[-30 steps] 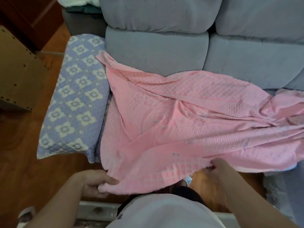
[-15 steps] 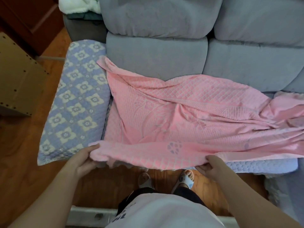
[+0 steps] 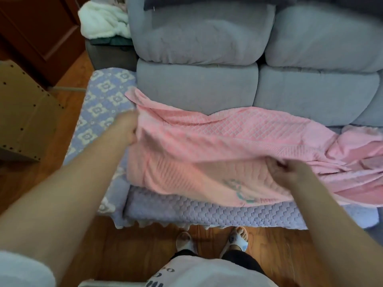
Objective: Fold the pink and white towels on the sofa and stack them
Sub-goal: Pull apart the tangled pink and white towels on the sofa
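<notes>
Nearest: wood floor [image 3: 128,241] and two slippered feet [image 3: 238,238] set close to the sofa front, likely so both arms reach across the seat without leaning.

Seat edge: a lilac quilted cover [image 3: 207,210] lies over the cushion and hangs a scalloped hem toward the floor. It gives a flat bed to fold on.

On it, the pink towel [image 3: 217,139]. Its near edge is lifted off the seat and doubled back over the rest, with the underside and a teal motif [image 3: 238,191] facing up. Read: first lengthwise fold in hand, near edge being carried to meet the far edge.

Left hand [image 3: 126,129]: fingers closed on the towel's left edge, up by the patterned armrest [image 3: 97,104]. Right hand [image 3: 290,172]: fingers pinched on the raised edge further right. Hands are well apart, probably to keep the edge taut and straight so the fold lands square.

Right of the right hand the towel is bunched and creased, running out of view; that end will likely need smoothing before a second fold.

Far edge of the towel lies against the grey sofa back [image 3: 196,85].

Furthest: a white fluffy cloth [image 3: 101,19] heaped beyond the armrest at upper left, possibly the white towel, untouched. No stack started.
</notes>
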`<act>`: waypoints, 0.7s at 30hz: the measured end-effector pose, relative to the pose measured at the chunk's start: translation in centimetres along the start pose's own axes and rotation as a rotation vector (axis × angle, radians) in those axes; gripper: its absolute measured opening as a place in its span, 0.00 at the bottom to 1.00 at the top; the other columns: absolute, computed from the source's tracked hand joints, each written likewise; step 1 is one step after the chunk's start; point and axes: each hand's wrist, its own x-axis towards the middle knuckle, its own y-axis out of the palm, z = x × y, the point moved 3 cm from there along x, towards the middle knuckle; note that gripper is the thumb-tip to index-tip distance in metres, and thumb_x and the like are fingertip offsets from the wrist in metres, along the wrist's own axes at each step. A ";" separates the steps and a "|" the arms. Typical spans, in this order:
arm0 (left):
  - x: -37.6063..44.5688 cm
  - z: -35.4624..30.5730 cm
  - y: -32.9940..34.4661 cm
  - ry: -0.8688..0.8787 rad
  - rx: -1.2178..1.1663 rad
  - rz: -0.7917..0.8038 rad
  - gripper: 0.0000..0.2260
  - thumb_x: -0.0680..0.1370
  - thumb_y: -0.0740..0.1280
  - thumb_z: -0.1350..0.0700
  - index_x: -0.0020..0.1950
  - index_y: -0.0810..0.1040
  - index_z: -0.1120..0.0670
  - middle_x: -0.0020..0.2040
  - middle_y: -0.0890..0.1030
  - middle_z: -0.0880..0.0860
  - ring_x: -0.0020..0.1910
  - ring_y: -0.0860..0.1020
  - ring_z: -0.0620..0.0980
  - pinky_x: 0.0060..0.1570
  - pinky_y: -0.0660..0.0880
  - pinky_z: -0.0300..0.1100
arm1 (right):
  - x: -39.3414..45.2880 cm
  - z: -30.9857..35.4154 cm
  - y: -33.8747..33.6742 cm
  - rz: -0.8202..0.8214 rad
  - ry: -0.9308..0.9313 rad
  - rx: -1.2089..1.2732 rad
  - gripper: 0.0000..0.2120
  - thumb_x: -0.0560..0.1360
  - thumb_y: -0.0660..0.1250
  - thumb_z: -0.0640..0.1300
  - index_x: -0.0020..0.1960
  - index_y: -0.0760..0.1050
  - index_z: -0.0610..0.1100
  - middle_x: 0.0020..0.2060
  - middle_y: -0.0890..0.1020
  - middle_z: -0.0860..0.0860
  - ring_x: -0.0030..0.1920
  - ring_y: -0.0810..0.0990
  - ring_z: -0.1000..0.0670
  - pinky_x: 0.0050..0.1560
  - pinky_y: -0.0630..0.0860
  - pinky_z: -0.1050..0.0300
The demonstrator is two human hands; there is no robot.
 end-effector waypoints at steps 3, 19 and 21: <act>-4.1 -12.5 0.8 0.394 -0.477 0.248 0.14 0.82 0.63 0.56 0.65 0.77 0.60 0.55 0.83 0.59 0.54 0.83 0.58 0.52 0.82 0.53 | -4.9 6.3 6.4 0.361 -0.315 0.242 0.08 0.76 0.59 0.32 0.48 0.77 0.36 0.38 0.85 0.41 0.37 0.86 0.44 0.36 0.83 0.49; 1.3 13.5 -8.4 -0.002 0.435 -0.145 0.13 0.81 0.62 0.59 0.55 0.81 0.66 0.52 0.82 0.65 0.48 0.80 0.61 0.51 0.76 0.51 | 0.3 -10.3 -7.4 -0.171 0.001 -0.238 0.10 0.83 0.56 0.35 0.45 0.72 0.38 0.34 0.81 0.41 0.33 0.81 0.46 0.23 0.78 0.58; 0.6 16.1 -9.7 -0.056 0.678 -0.160 0.15 0.83 0.60 0.58 0.58 0.80 0.67 0.58 0.79 0.68 0.55 0.78 0.64 0.54 0.74 0.49 | 1.0 -11.9 -8.5 -0.201 0.041 -0.389 0.11 0.84 0.56 0.35 0.43 0.70 0.37 0.36 0.76 0.41 0.32 0.78 0.44 0.26 0.81 0.56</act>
